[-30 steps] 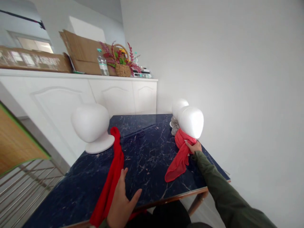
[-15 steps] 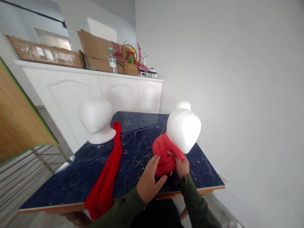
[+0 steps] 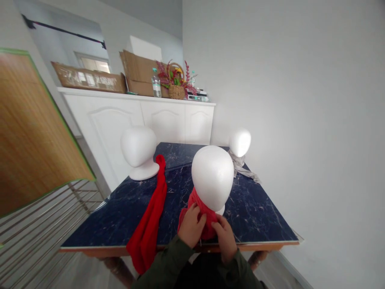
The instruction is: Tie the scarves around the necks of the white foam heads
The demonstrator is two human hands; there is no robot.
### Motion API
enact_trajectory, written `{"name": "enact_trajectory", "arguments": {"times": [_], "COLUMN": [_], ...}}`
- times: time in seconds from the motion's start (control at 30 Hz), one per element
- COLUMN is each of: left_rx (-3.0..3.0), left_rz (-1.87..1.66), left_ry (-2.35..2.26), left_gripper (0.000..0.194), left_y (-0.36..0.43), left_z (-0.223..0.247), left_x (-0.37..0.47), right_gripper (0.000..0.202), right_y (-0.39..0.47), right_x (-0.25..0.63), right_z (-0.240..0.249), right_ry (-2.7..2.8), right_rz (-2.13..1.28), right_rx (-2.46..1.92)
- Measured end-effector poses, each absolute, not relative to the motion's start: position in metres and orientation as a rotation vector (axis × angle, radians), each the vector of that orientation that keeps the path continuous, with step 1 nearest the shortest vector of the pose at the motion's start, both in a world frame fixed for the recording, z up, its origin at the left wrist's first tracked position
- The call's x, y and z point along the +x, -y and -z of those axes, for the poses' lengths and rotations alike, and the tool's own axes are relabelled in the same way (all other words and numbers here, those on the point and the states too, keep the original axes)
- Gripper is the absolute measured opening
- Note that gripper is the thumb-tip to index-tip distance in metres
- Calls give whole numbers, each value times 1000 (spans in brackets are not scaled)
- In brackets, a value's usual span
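A white foam mannequin head (image 3: 213,174) stands near the table's front edge, a coral-red scarf (image 3: 208,229) wrapped about its neck. My left hand (image 3: 192,226) is on the left part of the wrap, fingers curled into the cloth. On the right, my right hand (image 3: 226,237) pinches the scarf between thumb and fingers. Part of the scarf is hidden behind both hands. Left of them, a brighter red scarf (image 3: 152,214) lies lengthwise and hangs over the front edge.
Another white mannequin head (image 3: 138,146) stands at the table's left. At the back right, a third head (image 3: 240,142) wears a grey scarf (image 3: 239,160). A metal rack (image 3: 81,196) adjoins the dark marbled table (image 3: 99,228). Behind are white cabinets (image 3: 167,120) and a wall.
The near head has turned and moved left in view with its scarf. My right hand has shifted lower; my left hand's spread fingers have closed onto the cloth. The camera view has shifted.
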State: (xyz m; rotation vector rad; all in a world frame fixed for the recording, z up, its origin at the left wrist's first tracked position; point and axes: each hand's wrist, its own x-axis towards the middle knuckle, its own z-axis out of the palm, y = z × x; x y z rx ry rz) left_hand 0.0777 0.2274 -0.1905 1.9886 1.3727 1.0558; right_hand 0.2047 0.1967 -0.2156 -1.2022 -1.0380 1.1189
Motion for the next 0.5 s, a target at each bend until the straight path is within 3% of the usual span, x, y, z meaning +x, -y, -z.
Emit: {"name": "enact_trajectory", "arguments": {"times": [0.13,0.23,0.37,0.5], "left_rx": [1934,1784,1042,483], "left_rz": [-1111,-1133,-1294,-1212], "left_ry": [-1274,-1183,-967,-838], "left_gripper": [23,21,24,18], "left_y": [-221,-216,-225,-252], "left_z": [189,191,190,178], "left_x": [70,65,49,17], "right_gripper": [51,43,14,8], "right_y": [-199,-207,-216,-216], "right_x": [202,200,200,206], "right_z": [206,199,200,207], "right_ry": [920,870,347,128], "right_rz": [-1600,-1771,-1761,-1686], "right_rx": [-1083,-961,-830,-753]}}
